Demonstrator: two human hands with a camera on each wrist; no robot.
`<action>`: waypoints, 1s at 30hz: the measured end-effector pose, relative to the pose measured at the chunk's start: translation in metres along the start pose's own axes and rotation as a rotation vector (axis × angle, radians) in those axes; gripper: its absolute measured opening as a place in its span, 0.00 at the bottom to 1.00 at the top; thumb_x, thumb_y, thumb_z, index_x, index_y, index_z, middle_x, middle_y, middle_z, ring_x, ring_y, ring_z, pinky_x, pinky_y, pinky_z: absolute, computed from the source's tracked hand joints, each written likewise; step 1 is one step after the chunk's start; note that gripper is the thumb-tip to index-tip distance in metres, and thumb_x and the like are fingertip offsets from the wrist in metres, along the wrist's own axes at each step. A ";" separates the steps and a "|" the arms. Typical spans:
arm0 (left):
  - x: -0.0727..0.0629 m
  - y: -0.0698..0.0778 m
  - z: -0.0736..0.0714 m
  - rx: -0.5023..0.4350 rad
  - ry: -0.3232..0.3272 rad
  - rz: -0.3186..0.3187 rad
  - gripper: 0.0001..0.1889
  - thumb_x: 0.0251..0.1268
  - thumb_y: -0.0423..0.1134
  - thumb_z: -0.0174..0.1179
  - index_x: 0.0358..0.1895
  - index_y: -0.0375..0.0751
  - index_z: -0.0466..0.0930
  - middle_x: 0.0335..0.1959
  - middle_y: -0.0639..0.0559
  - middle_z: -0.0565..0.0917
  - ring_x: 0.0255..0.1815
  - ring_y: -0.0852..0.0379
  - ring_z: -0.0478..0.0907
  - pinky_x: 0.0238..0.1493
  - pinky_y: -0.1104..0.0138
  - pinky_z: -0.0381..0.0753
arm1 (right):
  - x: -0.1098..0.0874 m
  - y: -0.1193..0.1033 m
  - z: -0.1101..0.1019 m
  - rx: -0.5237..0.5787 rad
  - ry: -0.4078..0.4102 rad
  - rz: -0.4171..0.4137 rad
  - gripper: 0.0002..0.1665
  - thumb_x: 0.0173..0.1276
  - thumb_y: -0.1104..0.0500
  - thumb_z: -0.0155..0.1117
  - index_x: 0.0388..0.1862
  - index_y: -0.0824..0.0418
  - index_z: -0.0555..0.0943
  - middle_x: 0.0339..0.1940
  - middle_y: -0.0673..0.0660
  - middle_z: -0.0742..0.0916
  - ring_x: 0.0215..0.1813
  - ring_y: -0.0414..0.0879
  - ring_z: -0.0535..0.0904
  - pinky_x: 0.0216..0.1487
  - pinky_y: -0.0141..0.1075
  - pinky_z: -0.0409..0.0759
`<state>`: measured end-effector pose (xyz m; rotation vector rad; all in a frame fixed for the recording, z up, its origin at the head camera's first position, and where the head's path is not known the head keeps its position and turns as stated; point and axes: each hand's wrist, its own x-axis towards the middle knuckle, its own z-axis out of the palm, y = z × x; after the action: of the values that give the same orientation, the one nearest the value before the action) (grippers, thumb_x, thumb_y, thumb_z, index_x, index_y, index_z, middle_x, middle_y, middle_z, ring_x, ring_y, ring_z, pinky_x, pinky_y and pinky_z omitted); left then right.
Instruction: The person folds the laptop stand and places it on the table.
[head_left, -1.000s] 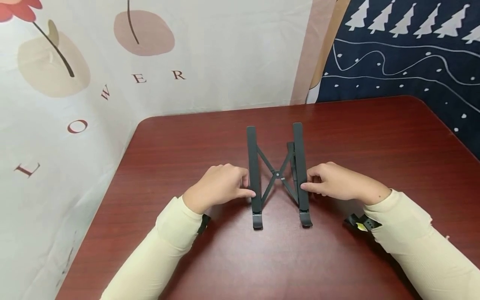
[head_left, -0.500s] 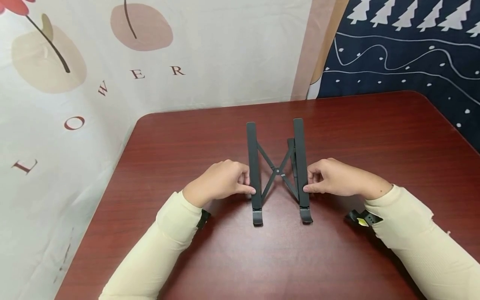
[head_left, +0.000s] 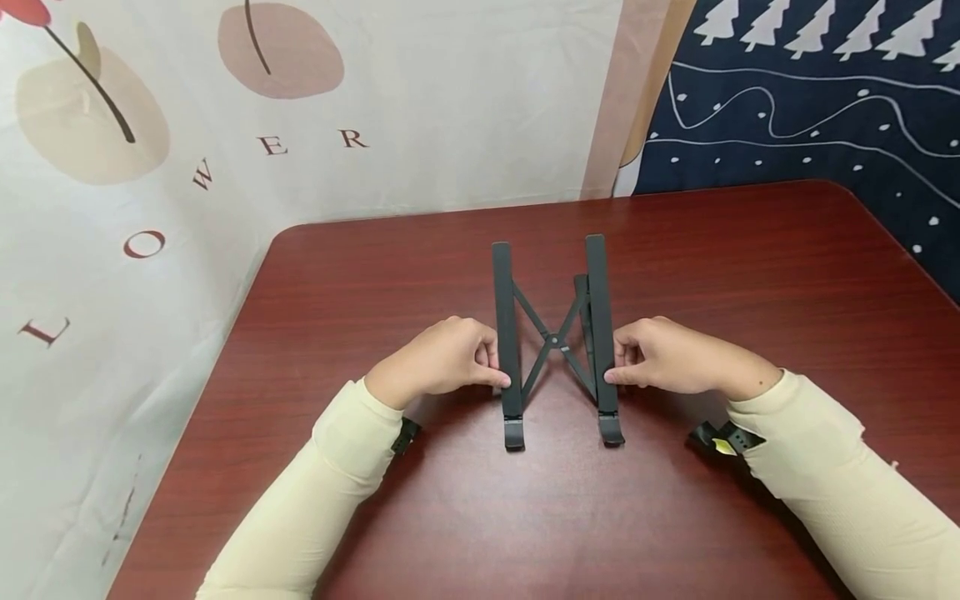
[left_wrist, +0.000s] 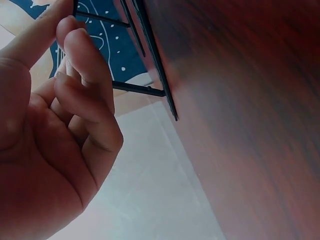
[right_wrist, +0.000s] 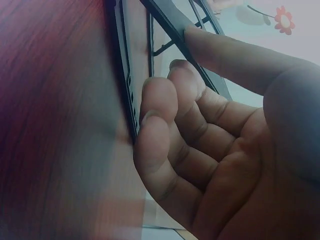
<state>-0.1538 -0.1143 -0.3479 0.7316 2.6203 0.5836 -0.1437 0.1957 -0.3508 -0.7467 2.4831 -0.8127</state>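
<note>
A black folding laptop stand [head_left: 507, 325] stands unfolded on the table, its two long arms joined by crossed bars with a pivot in the middle. Small lips fold up at the near ends of both arms. My left hand [head_left: 442, 357] pinches the left arm near its lower part, thumb on the top face. On the other side my right hand [head_left: 675, 357] pinches the right arm in the same way. In the right wrist view, the thumb presses the upper bar while curled fingers [right_wrist: 159, 97] sit beneath it, beside the notched base bar [right_wrist: 126, 75].
The reddish-brown wooden table [head_left: 375, 292] has rounded far corners. Behind it hangs a pale cloth [head_left: 465, 108] with letters and flowers. A dark blue cloth [head_left: 795, 125] with white trees hangs at the right. Each wrist wears a black strap [head_left: 726, 439].
The head view has tilted slightly, so the table and stand appear a little higher in the frame. Both hands keep their hold, and the stand's shape looks the same.
</note>
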 end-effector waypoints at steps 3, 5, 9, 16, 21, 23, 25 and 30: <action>0.001 0.000 0.000 -0.010 -0.003 -0.001 0.12 0.54 0.52 0.74 0.23 0.55 0.81 0.18 0.62 0.81 0.21 0.64 0.74 0.28 0.68 0.72 | 0.000 0.000 0.000 0.004 0.000 -0.001 0.13 0.67 0.54 0.70 0.25 0.56 0.78 0.19 0.48 0.81 0.21 0.39 0.74 0.25 0.31 0.71; 0.001 -0.001 0.000 -0.016 -0.005 -0.001 0.12 0.54 0.51 0.74 0.23 0.54 0.81 0.18 0.62 0.82 0.21 0.64 0.74 0.28 0.68 0.73 | 0.000 0.000 0.000 0.005 0.001 -0.002 0.13 0.67 0.54 0.70 0.25 0.56 0.78 0.19 0.48 0.81 0.21 0.39 0.73 0.24 0.31 0.71; 0.002 -0.001 0.000 -0.024 -0.008 -0.001 0.12 0.53 0.51 0.75 0.23 0.54 0.81 0.19 0.61 0.82 0.21 0.63 0.75 0.28 0.68 0.73 | 0.001 0.000 0.000 0.005 0.007 -0.001 0.13 0.67 0.54 0.70 0.25 0.55 0.78 0.19 0.48 0.81 0.20 0.39 0.73 0.24 0.31 0.71; 0.002 -0.001 -0.001 -0.020 -0.013 -0.005 0.12 0.53 0.51 0.75 0.23 0.54 0.81 0.19 0.62 0.82 0.22 0.63 0.76 0.29 0.68 0.74 | 0.001 0.000 0.001 0.010 0.014 0.003 0.13 0.66 0.54 0.70 0.25 0.55 0.78 0.18 0.48 0.81 0.20 0.39 0.73 0.24 0.31 0.70; 0.002 -0.001 -0.001 -0.016 -0.010 -0.006 0.12 0.53 0.51 0.75 0.23 0.54 0.81 0.19 0.62 0.82 0.23 0.63 0.76 0.30 0.68 0.75 | 0.002 -0.001 0.001 0.012 0.012 0.008 0.13 0.67 0.55 0.70 0.25 0.56 0.78 0.18 0.48 0.80 0.20 0.39 0.73 0.23 0.31 0.70; 0.002 -0.001 0.000 -0.015 -0.009 -0.006 0.12 0.53 0.51 0.75 0.23 0.54 0.81 0.20 0.62 0.82 0.23 0.63 0.76 0.30 0.68 0.75 | 0.002 -0.001 0.001 0.012 0.011 0.009 0.13 0.67 0.55 0.70 0.25 0.56 0.78 0.18 0.48 0.80 0.20 0.39 0.73 0.23 0.31 0.70; 0.002 -0.001 0.000 -0.017 -0.009 -0.005 0.12 0.53 0.51 0.75 0.23 0.54 0.81 0.20 0.62 0.82 0.23 0.63 0.76 0.30 0.68 0.75 | 0.002 0.000 0.001 0.008 0.015 0.008 0.13 0.66 0.55 0.70 0.24 0.56 0.78 0.18 0.48 0.80 0.20 0.39 0.73 0.23 0.31 0.70; 0.003 -0.002 0.000 -0.010 0.001 0.007 0.13 0.53 0.51 0.75 0.22 0.54 0.81 0.19 0.62 0.82 0.22 0.63 0.76 0.30 0.68 0.75 | 0.002 -0.001 0.002 0.005 0.018 0.006 0.13 0.66 0.55 0.70 0.24 0.56 0.78 0.18 0.48 0.81 0.20 0.39 0.73 0.23 0.31 0.70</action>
<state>-0.1568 -0.1140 -0.3498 0.7381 2.6142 0.5993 -0.1440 0.1932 -0.3517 -0.7330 2.4968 -0.8262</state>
